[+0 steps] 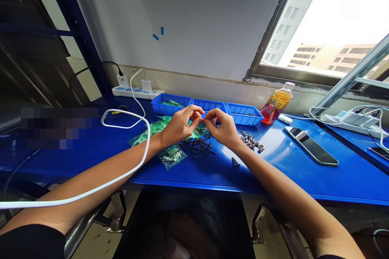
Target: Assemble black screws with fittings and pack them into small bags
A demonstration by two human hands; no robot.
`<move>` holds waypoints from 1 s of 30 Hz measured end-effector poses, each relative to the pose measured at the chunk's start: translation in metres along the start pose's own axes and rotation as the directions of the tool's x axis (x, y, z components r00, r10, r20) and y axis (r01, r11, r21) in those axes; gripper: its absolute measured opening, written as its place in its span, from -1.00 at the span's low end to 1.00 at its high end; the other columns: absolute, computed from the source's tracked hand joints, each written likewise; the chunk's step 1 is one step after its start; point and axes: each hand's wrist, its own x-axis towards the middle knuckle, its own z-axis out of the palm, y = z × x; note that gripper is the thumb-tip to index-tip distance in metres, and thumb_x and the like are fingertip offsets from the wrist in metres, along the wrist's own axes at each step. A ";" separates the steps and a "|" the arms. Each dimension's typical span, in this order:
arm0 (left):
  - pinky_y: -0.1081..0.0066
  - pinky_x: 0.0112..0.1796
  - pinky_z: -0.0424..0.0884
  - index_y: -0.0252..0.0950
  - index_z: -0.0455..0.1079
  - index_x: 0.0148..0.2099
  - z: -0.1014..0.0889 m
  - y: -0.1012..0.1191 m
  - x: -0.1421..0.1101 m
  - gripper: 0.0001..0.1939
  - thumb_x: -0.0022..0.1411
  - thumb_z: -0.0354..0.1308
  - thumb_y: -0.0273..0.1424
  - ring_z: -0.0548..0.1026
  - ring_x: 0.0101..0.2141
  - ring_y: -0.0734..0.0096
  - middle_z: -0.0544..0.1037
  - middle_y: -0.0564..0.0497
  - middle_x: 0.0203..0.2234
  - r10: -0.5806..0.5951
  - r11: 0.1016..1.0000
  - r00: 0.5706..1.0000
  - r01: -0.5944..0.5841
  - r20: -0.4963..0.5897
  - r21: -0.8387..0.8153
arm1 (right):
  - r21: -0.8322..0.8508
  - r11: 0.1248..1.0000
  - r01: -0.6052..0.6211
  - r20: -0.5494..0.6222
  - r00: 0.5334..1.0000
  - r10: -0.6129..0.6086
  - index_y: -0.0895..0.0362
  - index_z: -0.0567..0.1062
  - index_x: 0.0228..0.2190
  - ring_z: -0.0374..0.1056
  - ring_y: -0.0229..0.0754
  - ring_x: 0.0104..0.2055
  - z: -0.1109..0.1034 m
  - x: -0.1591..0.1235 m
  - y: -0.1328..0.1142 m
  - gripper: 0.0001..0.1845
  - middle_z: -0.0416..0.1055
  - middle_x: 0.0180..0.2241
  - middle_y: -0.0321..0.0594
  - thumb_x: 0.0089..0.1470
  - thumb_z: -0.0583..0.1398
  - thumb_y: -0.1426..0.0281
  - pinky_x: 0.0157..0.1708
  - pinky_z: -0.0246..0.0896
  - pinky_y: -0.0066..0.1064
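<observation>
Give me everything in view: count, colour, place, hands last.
Table: one, blue, midframe
Bins: three, blue, table's back
Drink bottle: one, red-yellow, right of bins
Smartphone: one, dark, right; perhaps another at edge
Small rounded object: one, white, beside bottle
Power strips: two, white, back left and far right
Cables: several, white or black, both table ends
Plastic bags: several, greenish, left of centre
Long screws: many, black, below hands
Small screws: many, metallic, right of centre
Tape strips: two, blue, wall
Window: one, dark-framed, upper right
Metal post: one, blue, left
Metal frame: one, silvery, right
Left hand: one, bare, centre
Right hand: one, bare, beside left
</observation>
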 end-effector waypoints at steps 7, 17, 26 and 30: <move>0.54 -0.37 0.41 -0.30 0.28 -0.18 0.000 0.001 0.000 -0.89 0.21 0.06 -0.50 0.47 -0.43 0.52 0.48 0.06 -0.44 0.018 1.000 1.000 -0.018 -0.006 -0.008 | -0.004 0.998 0.059 0.034 0.998 -0.058 0.09 0.23 -0.57 0.14 -0.37 -0.58 -0.003 0.000 0.001 -0.90 0.27 -0.61 -0.39 -0.15 0.11 0.45 -0.55 0.09 -0.49; 0.52 -0.35 0.42 -0.31 0.28 -0.16 0.001 0.000 0.000 -0.88 0.23 0.05 -0.49 0.47 -0.42 0.52 0.48 0.05 -0.43 0.021 1.000 1.000 -0.020 0.010 -0.017 | -0.078 0.969 0.233 0.040 0.972 -0.231 0.09 0.13 -0.62 0.08 -0.36 -0.54 -0.002 -0.001 0.001 -0.82 0.14 -0.59 -0.37 -0.13 0.07 0.52 -0.54 0.04 -0.50; 0.53 -0.38 0.41 -0.30 0.26 -0.15 0.002 0.000 -0.001 -0.88 0.23 0.05 -0.47 0.46 -0.44 0.52 0.47 0.06 -0.45 0.044 0.999 0.999 -0.044 0.021 -0.031 | -0.021 0.980 0.200 0.015 0.980 -0.200 0.07 0.14 -0.50 0.09 -0.36 -0.55 0.000 -0.003 -0.002 -0.81 0.19 -0.55 -0.40 -0.20 0.04 0.56 -0.55 0.05 -0.50; 0.52 -0.37 0.42 -0.30 0.26 -0.15 0.002 0.000 -0.001 -0.89 0.24 0.05 -0.47 0.47 -0.43 0.52 0.47 0.06 -0.45 0.055 0.998 0.998 -0.054 0.019 -0.034 | -0.013 0.982 0.188 0.021 0.982 -0.188 0.06 0.11 -0.49 0.06 -0.36 -0.55 0.000 -0.003 -0.002 -0.80 0.15 -0.56 -0.41 -0.21 0.03 0.55 -0.56 0.03 -0.50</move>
